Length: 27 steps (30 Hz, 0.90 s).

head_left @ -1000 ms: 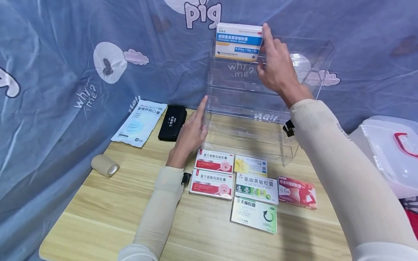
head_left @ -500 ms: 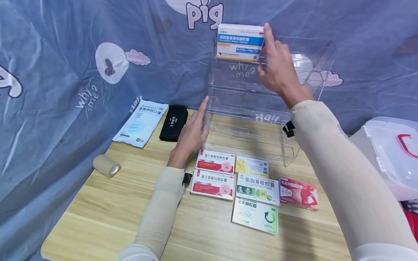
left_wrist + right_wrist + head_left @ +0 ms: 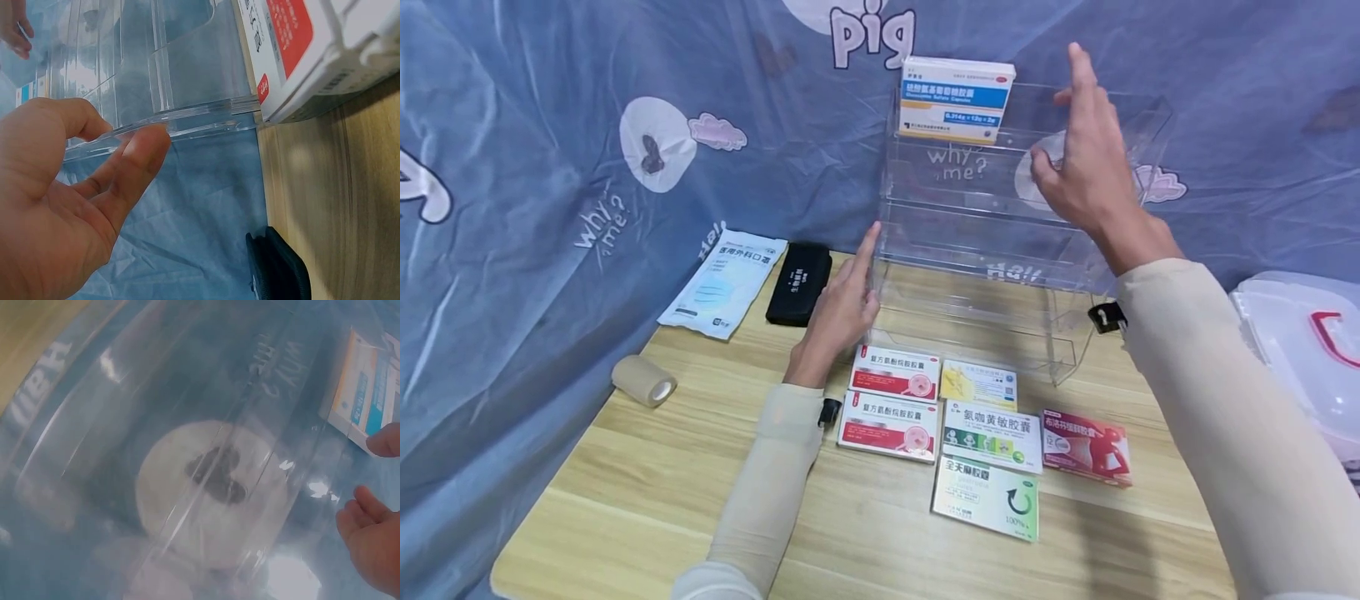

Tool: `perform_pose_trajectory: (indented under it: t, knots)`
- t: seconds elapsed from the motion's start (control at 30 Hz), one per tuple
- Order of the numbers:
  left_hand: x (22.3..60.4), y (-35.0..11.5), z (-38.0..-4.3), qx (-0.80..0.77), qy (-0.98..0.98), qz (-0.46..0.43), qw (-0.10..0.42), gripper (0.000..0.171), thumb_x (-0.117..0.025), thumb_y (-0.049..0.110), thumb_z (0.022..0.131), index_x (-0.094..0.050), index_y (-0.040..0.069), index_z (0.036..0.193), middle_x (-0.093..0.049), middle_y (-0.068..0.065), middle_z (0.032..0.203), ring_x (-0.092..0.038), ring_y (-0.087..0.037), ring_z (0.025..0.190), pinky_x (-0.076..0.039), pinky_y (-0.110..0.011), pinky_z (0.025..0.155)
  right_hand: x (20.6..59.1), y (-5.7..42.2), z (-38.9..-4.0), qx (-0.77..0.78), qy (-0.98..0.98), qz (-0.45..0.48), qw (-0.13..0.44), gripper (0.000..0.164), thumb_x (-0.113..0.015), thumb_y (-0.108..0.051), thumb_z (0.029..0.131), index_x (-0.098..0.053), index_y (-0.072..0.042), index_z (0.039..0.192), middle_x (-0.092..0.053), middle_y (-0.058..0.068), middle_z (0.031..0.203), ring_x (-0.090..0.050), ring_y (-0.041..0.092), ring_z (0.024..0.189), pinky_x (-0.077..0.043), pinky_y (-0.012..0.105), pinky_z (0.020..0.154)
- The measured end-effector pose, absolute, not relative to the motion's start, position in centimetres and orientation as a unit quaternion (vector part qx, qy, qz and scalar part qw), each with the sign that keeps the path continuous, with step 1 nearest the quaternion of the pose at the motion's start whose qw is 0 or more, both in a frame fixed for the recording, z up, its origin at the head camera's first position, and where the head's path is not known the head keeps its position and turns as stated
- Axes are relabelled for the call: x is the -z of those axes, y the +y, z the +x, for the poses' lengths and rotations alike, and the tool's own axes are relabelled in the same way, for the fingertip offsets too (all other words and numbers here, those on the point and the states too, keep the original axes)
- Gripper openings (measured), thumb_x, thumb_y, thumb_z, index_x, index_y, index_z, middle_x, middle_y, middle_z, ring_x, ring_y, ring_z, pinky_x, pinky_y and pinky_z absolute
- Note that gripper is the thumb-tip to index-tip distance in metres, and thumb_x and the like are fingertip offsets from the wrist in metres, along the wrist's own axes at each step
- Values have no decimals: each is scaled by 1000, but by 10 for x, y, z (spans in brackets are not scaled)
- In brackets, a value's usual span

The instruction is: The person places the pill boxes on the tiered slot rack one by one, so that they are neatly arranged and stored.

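Observation:
A clear stepped plastic rack (image 3: 970,229) stands at the back of the table. My left hand (image 3: 842,300) holds its left side edge; in the left wrist view the thumb (image 3: 147,150) and a bent finger lie at that edge. A white, blue and yellow medicine box (image 3: 955,100) leans upright on the top tier at the left. To its right, my right hand (image 3: 1090,150) hovers in front of the rack, fingers extended and apart from the box. The right wrist view shows a gap between this hand (image 3: 375,544) and the box (image 3: 362,394).
Two red-and-white boxes (image 3: 887,425), a yellow box (image 3: 979,385), two green-and-white boxes (image 3: 987,496) and a pink-red box (image 3: 1086,447) lie before the rack. Leftward are a mask packet (image 3: 722,283), black case (image 3: 799,283) and tan roll (image 3: 643,381). A lidded plastic container (image 3: 1292,350) stands right.
My right hand has let go of the blue-and-white medicine box and moved right. The box stays on the top tier. My left hand keeps its place at the rack's side.

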State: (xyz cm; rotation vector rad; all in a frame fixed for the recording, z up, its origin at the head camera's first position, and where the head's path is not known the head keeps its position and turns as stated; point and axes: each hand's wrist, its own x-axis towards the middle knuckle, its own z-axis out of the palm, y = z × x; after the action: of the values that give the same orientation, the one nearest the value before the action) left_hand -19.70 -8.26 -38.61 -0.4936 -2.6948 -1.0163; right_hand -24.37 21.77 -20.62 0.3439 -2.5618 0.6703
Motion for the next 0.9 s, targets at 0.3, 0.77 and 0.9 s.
perform_pose_trajectory:
  t: [0.3, 0.77, 0.9]
  knots:
    - [385, -81, -199, 347, -914, -174, 116, 106, -63, 0, 100, 0, 45, 173, -62, -16, 141, -58, -29, 80, -51, -41, 68, 211, 239, -213, -247, -936, 119, 222, 81, -63, -10, 99, -26, -19, 171, -36, 23, 165, -37, 45, 152, -27, 65, 130]
    - [388, -85, -198, 343, -916, -172, 117, 106, -63, 1, 100, 0, 45, 173, -63, -14, 132, -56, -28, 79, -49, -40, 68, 237, 262, -159, -289, -908, 102, 285, 67, -71, -6, 93, -52, -10, 157, -44, 28, 156, -42, 46, 145, -30, 66, 125]
    - [388, -86, -199, 346, -915, -173, 116, 106, -62, 1, 100, 1, 46, 172, -63, -14, 130, -55, -28, 79, -49, -40, 68, 250, 271, -145, -295, -901, 88, 305, 64, -73, -5, 91, -58, -10, 152, -52, 19, 149, -49, 19, 132, -35, 46, 121]
